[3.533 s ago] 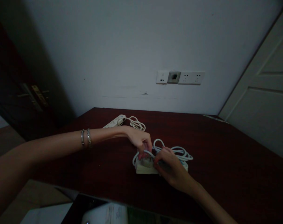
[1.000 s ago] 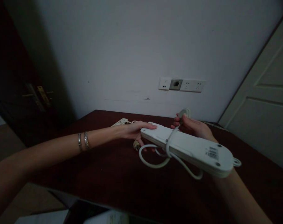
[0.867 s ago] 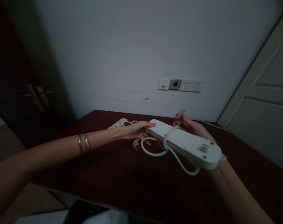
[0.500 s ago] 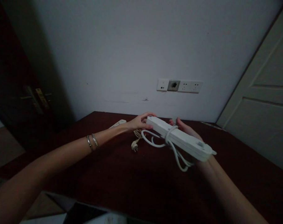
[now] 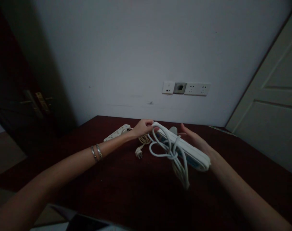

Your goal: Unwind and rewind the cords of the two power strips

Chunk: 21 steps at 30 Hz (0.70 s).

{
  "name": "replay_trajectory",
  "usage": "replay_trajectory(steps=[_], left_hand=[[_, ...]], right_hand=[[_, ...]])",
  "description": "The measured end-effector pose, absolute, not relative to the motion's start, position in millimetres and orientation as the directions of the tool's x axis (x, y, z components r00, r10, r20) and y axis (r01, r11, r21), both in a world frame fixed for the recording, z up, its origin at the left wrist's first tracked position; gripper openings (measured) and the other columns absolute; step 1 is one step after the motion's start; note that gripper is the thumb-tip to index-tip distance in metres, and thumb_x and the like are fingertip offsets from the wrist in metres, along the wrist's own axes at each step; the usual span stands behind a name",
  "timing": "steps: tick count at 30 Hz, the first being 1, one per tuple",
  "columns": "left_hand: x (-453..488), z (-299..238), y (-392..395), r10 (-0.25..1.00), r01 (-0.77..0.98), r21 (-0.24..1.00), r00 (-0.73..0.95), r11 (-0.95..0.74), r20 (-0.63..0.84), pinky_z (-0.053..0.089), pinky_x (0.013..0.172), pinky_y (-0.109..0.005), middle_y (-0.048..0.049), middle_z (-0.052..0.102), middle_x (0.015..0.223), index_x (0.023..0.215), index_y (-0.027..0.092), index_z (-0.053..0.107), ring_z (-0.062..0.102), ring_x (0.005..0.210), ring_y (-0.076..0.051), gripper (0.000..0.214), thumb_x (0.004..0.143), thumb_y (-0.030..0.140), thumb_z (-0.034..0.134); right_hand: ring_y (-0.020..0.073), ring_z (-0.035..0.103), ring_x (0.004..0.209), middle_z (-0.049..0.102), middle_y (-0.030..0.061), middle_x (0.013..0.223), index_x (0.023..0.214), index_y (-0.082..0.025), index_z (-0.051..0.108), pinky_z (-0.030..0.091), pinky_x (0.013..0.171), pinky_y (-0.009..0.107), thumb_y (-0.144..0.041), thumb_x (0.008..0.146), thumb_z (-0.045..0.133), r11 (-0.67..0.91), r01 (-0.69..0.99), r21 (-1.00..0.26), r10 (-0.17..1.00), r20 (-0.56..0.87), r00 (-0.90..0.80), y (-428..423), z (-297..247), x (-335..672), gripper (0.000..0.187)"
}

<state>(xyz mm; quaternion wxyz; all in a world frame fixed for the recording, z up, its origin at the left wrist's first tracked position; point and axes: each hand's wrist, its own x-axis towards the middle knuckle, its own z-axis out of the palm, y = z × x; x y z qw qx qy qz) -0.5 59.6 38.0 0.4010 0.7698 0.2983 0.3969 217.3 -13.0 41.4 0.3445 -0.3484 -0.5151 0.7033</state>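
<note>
A white power strip (image 5: 192,150) is held up above the dark red table, tilted so its socket face is turned down toward me. Its white cord (image 5: 168,155) is looped and knotted around the middle, with loops hanging below. My left hand (image 5: 144,126) pinches the strip's far left end. My right hand (image 5: 196,138) is behind the strip's right part, its thumb stretched up and apart; the other fingers are mostly hidden. A pale plug-like piece (image 5: 173,130) shows between the strip and that thumb. On the table behind my left forearm lies a second power strip (image 5: 114,133), with a coiled beige cord and plug (image 5: 139,152).
Wall sockets (image 5: 196,89) are set in the pale wall behind the table (image 5: 126,179). A light panelled door (image 5: 276,122) stands at the right, a dark door with a brass handle (image 5: 42,101) at the left. An open box-like thing (image 5: 64,211) is at the near edge.
The power strip has rolled over from its plain back toward its socket side, and its cord loops have swung to the front. My right thumb now stands clear of the strip.
</note>
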Motion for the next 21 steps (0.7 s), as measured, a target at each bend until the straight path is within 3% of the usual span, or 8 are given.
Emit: replay_trajectory(steps=[3,7,16,21], left_hand=[[-1,36,63,0.797,0.32,0.799,0.527,-0.509,0.297,0.032,0.049,-0.02,0.0037,0.047,0.054,0.059,0.013,0.053,0.042,0.052,-0.008,0.038,0.063,0.049,0.064],[-1,32,71,0.838,0.471,0.744,0.5,-0.475,0.218,0.028,0.044,-0.02,0.0038,0.043,0.048,0.052,0.014,0.052,0.039,0.045,-0.007,0.045,0.067,0.056,0.057],[-3,35,85,0.871,0.581,0.763,0.488,-0.283,-0.049,0.032,0.037,-0.021,-0.0025,0.052,0.043,0.055,0.014,0.061,0.044,0.036,-0.009,0.053,0.066,0.066,0.055],[-4,35,90,0.875,0.577,0.763,0.484,-0.293,-0.03,0.032,0.037,-0.021,-0.0023,0.051,0.04,0.049,0.014,0.057,0.042,0.034,-0.008,0.054,0.064,0.066,0.057]], right_hand=[[0.018,0.065,0.069,0.068,0.009,0.076,0.092,-0.011,0.063,0.052,0.07,0.031,-0.053,0.077,0.056,-0.315,-0.085,-0.945,0.774,-0.203,-0.599,-9,33,219,0.045],[0.0142,0.063,0.058,0.069,0.0088,0.072,0.094,-0.007,0.063,0.052,0.059,0.025,-0.027,0.069,0.069,-0.317,0.034,-0.948,0.779,-0.28,-0.561,1,25,215,0.032],[0.0148,0.062,0.054,0.068,0.0088,0.064,0.086,-0.005,0.065,0.052,0.058,0.027,-0.026,0.071,0.068,-0.377,-0.011,-0.926,0.804,-0.322,-0.5,15,11,210,0.026],[0.0168,0.063,0.056,0.069,0.0098,0.069,0.096,-0.005,0.062,0.052,0.06,0.029,-0.023,0.07,0.069,-0.309,-0.1,-0.946,0.843,-0.224,-0.488,24,-7,205,0.032]])
